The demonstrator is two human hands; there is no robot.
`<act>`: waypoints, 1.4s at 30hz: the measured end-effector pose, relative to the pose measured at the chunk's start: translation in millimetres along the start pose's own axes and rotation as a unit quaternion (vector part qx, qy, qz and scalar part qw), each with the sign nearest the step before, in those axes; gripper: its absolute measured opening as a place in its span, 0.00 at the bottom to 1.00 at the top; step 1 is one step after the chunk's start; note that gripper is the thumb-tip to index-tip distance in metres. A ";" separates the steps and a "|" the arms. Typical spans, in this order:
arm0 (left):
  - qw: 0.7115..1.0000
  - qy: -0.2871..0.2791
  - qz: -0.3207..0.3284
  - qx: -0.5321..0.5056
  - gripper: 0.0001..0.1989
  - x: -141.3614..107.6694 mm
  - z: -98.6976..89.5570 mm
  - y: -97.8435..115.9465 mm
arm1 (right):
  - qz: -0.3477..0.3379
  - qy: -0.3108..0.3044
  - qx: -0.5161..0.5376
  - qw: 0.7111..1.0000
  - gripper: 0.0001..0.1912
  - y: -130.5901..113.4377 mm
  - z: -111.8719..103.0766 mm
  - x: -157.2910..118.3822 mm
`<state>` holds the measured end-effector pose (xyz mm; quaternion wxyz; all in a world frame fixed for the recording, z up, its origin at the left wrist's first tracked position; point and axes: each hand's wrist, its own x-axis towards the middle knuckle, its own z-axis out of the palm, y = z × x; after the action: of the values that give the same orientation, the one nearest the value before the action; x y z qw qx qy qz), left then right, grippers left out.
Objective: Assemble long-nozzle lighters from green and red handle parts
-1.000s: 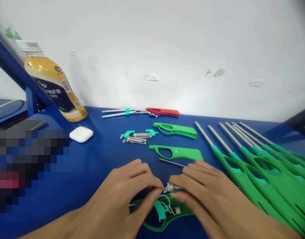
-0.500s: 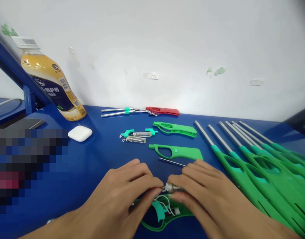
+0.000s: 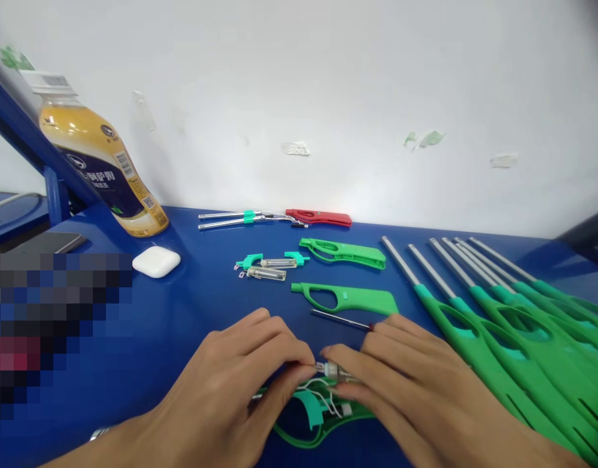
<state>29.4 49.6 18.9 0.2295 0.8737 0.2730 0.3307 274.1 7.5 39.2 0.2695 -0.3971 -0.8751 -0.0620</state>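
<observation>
Low in the middle of the view, my right hand (image 3: 401, 377) is closed around a small clear lighter gas tank (image 3: 332, 370), with its pale valve end pointing left. The fingertips of my left hand (image 3: 250, 377) are pinched at the small tab on that valve end; the exact grip is partly hidden. Below both hands lies an open green lighter shell half (image 3: 299, 444), holding a teal trigger (image 3: 309, 408) and loose white wires (image 3: 323, 393). My right hand covers the shell's right part. Just beyond that hand lies a thin screwdriver (image 3: 340, 318), its handle mostly hidden.
Two green shell halves (image 3: 348, 298), a red shell (image 3: 321, 218), metal tubes (image 3: 225, 224) and clear tanks with teal triggers (image 3: 267, 273) lie farther back. Several assembled green lighters (image 3: 504, 318) lie right. A drink bottle (image 3: 104, 162) and white case (image 3: 156, 262) stand left.
Both hands have shifted very slightly; my right index finger has moved a little left over the tank's valve end. More of the screwdriver's handle end shows now.
</observation>
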 end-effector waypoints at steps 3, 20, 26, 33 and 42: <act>1.000 0.000 0.003 0.004 0.09 1.4 -1.2 1.7 | -0.002 0.009 0.002 1.000 0.18 0.2 1.7 -2.6; 0.999 0.022 0.031 0.030 0.09 4.0 -3.2 3.0 | 0.006 0.039 -0.004 0.999 0.22 -0.5 1.8 1.8; 0.997 0.028 0.042 0.050 0.10 3.1 -3.1 1.3 | 0.024 0.034 0.007 0.999 0.22 -3.1 2.9 1.2; 0.997 0.016 0.057 0.046 0.11 2.9 -2.7 1.7 | 0.011 0.056 -0.010 0.998 0.23 -8.7 0.1 1.2; 0.994 0.005 0.074 0.084 0.09 1.7 -3.1 0.4 | 0.029 -0.011 0.034 0.999 0.22 0.7 1.2 -1.8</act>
<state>28.5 51.0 22.1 0.1294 0.9059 0.2358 0.3269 275.1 7.2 37.2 0.2749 -0.4132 -0.8679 -0.0201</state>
